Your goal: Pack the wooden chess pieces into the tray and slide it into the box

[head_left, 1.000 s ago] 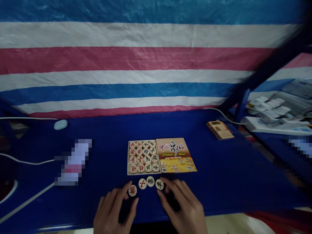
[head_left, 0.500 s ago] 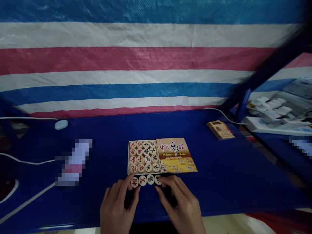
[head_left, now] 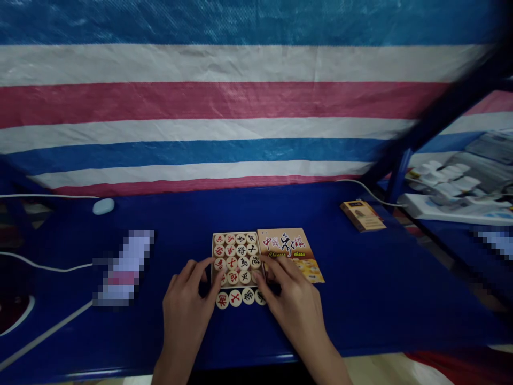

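Note:
A shallow open white box [head_left: 212, 238] holds rows of round Chinese chess pieces [head_left: 232, 263] with red and black characters. My left hand [head_left: 188, 299] is at the box's left front corner: its index fingertip is by the left rim and its thumb lies over the front-row end piece. On the other side, my right hand [head_left: 292, 294] mirrors this, index finger at the right rim and thumb over the right front piece. Each thumb and index finger are apart, and nothing is lifted. A separate row of pieces [head_left: 235, 298] lies in front of the box, its right end partly under my right thumb.
The printed Chinese chess lid [head_left: 282, 238] adjoins the box. A yellow-brown carton [head_left: 363, 215] lies at the right, near a white power strip [head_left: 449, 208]. To the left are a small pale case [head_left: 103, 206], a blurred-out phone-like item [head_left: 126, 267] and white cables [head_left: 48, 331].
Both hands have moved forward from the separate row of pieces to the front part of the box. That row now lies free of the left fingers. The view has shifted slightly.

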`<state>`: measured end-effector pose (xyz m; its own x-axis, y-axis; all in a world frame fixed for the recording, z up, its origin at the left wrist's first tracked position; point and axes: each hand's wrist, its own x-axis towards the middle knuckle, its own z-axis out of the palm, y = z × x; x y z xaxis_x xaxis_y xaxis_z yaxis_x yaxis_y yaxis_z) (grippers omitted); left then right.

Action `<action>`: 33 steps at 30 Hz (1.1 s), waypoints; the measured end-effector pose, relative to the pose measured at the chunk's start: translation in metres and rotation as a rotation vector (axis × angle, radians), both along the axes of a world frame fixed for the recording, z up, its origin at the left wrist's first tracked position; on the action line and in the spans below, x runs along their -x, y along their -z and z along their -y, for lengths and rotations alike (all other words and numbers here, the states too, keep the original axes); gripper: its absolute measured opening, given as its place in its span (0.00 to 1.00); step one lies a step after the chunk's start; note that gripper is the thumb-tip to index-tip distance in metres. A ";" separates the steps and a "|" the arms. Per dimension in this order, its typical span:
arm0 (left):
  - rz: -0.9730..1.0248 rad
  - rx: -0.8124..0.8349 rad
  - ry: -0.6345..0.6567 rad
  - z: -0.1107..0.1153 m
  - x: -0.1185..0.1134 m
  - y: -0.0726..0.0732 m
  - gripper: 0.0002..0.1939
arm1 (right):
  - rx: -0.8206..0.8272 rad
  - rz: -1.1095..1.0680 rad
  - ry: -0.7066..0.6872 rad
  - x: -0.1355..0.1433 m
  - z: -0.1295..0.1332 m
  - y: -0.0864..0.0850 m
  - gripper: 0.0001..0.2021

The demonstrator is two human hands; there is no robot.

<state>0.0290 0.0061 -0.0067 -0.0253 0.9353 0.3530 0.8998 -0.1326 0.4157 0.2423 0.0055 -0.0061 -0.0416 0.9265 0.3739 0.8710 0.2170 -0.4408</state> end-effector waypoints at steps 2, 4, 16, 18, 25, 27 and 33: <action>0.015 0.018 0.008 -0.005 -0.001 0.001 0.14 | 0.027 0.024 0.005 0.002 -0.004 0.001 0.14; 0.060 0.016 0.020 -0.007 -0.002 0.002 0.14 | 0.027 0.019 0.012 0.003 -0.006 0.001 0.12; 0.155 -0.127 0.017 0.040 0.013 -0.002 0.13 | -0.107 -0.208 -0.040 -0.017 0.039 0.005 0.14; 0.123 -0.100 -0.005 0.052 0.017 0.002 0.12 | -0.080 -0.177 -0.042 -0.023 0.051 0.011 0.14; 0.041 -0.051 0.024 0.062 0.020 0.014 0.18 | -0.002 -0.071 -0.078 -0.030 0.063 0.022 0.15; 0.024 -0.040 0.054 0.059 0.020 0.016 0.19 | -0.001 -0.070 -0.072 -0.030 0.062 0.023 0.15; -0.020 -0.036 0.088 0.053 0.021 0.022 0.21 | 0.003 -0.079 -0.065 -0.028 0.057 0.023 0.12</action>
